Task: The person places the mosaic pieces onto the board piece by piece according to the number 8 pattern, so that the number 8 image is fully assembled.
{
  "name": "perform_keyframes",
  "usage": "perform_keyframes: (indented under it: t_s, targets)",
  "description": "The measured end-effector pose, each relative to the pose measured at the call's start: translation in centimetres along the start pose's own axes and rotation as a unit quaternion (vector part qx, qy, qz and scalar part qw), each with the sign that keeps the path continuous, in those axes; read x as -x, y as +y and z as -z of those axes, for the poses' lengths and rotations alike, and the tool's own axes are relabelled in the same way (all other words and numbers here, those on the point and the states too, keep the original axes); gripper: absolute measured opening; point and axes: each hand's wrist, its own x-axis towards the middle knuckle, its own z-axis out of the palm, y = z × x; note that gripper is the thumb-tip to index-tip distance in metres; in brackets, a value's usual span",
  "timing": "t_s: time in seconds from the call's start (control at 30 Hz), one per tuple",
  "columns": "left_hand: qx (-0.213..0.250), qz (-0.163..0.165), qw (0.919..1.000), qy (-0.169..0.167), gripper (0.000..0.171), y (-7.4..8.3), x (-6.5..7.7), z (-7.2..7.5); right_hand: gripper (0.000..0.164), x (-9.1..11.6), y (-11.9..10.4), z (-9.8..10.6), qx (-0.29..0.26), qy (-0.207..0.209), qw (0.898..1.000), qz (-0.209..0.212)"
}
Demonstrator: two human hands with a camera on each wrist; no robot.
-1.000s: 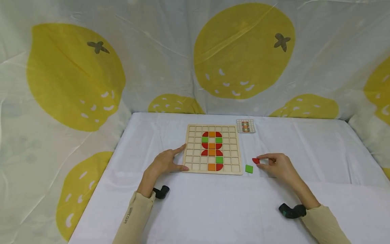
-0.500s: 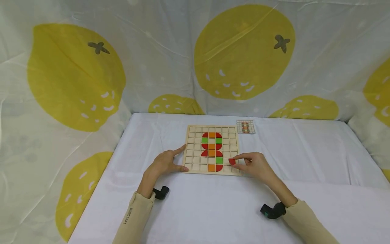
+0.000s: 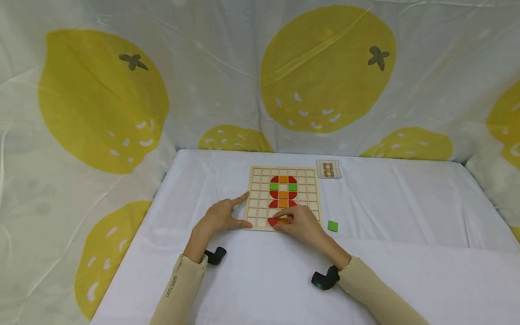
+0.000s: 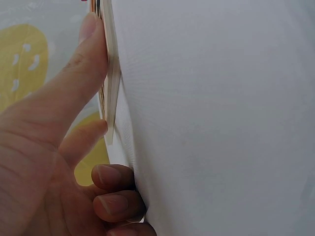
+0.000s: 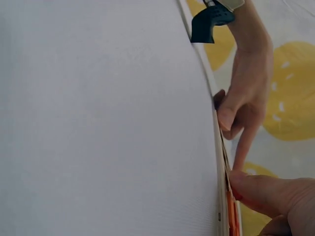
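Note:
A pale wooden grid board [image 3: 307, 194] lies on the table, with red rounded, orange square and green square pieces set in its middle columns. My right hand [image 3: 305, 225] pinches a red rounded piece [image 3: 271, 221] between thumb and forefinger, over the front row, left of an orange square. That hand hides part of the lower rows. My left hand [image 3: 219, 215] rests at the board's left side; its thumb touches the front left corner and its straight forefinger the left edge. In the left wrist view the other fingers [image 4: 115, 204] are bent against the white cloth.
A green square tile [image 3: 333, 226] lies on the white cloth right of the board. Behind it, near the board's back right corner, is a small card [image 3: 328, 169] printed with a coloured grid pattern. A lemon-print curtain [image 3: 227, 67] hangs behind the table.
My right hand has carried the red rounded piece leftward from beside the green tile, across the board, to its front row. My left hand has stayed put.

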Motion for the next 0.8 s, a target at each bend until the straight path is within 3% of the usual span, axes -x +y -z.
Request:
perform_keyframes:
  t_s: [0.4,0.8]
  targets:
    - [-0.005,0.004,1.0000,-0.003,0.104,-0.05,-0.05,0.03,0.023,-0.27,0.04,-0.23,0.001,-0.006,1.000,0.001]
    - [-0.010,-0.004,0.9999,0.007,0.102,0.14,-0.03,-0.02,0.023,-0.19,-0.36,-0.48,0.039,0.007,0.999,-0.001]
